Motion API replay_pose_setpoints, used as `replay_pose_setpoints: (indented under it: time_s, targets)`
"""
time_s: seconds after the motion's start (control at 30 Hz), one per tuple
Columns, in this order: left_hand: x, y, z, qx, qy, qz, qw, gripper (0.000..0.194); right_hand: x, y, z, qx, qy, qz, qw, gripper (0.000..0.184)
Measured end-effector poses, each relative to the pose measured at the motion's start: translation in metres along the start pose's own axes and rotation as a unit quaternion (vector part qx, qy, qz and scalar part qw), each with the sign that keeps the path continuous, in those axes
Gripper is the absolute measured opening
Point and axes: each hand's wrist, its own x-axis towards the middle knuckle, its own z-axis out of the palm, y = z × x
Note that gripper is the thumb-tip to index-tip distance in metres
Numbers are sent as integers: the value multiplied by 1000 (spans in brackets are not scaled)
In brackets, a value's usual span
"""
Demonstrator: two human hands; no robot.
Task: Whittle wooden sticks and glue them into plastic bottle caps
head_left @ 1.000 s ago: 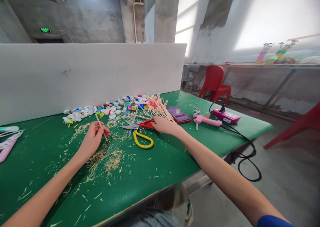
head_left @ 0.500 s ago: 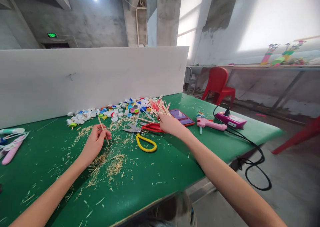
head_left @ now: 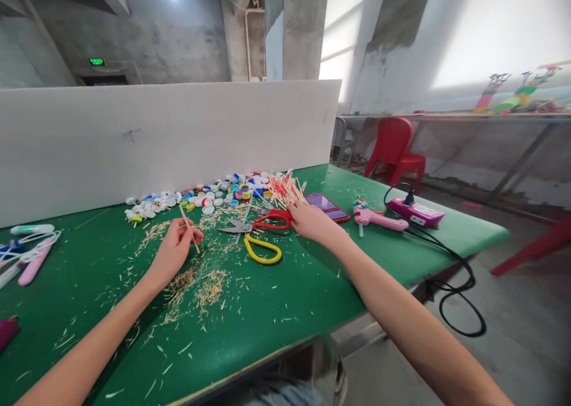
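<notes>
Between the bent fingers of my left hand is a thin wooden stick, tilted above the table. My right hand reaches to the near end of a pile of wooden sticks with red-pink parts. Its fingers are curled, with the tips partly hidden, so what they pinch cannot be made out. Right beside these fingers is the red handle of the scissors, which lie spread on the green table with a yellow handle toward me. Pale wood shavings are scattered around my left hand.
Several bottle caps lie along a white board at the back. Right of the sticks are a phone, a pink glue gun and a magenta power strip with a black cable. A pink tool with a white cord lies at left.
The view has shifted slightly. The scissors' red handle has swung a little away from the yellow one, beside my right hand. My left hand keeps the stick.
</notes>
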Motion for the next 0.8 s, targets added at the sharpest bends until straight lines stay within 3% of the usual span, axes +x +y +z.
replay_pose_setpoints:
  time_s: [0.13,0.23,0.43,0.7,0.8]
  targets:
    - [-1,1,0,1,0,1,1000,26,1,0,-9,45,95,63,992,40]
    - [-1,4,-1,-6,-15,-15,1000,27,3,-5,-14,129,112,43,984,45]
    - [1,8,-7,-2,-67,-10,998,24,1,-32,1,276,39,-107,954,36]
    - [4,9,-13,14,-98,1,995,18,-2,-56,17,362,-10,-221,906,44]
    - [4,8,-15,21,-104,7,994,16,-2,-61,21,360,-13,-244,900,45]
